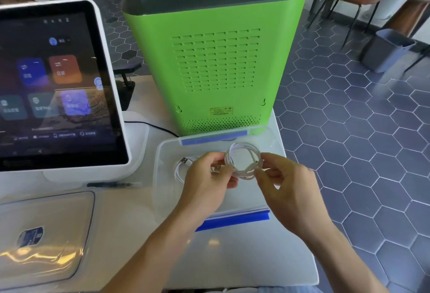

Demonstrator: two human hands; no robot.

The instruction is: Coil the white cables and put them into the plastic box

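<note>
A coiled white cable (244,156) hangs over the clear plastic box (162,153), held between both hands. My left hand (207,181) pinches the coil's left side, with a USB plug by its fingertips. My right hand (286,181) pinches the coil's lower right. A second white cable (182,167) with a USB plug lies coiled inside the box at the left, partly hidden by my left hand. The box has blue clips at its far and near edges.
A green machine (216,60) stands right behind the box. A white touchscreen terminal (58,83) stands at the left, with a black wire behind it. The clear box lid (46,234) lies at the near left. The table's right edge runs close to the box.
</note>
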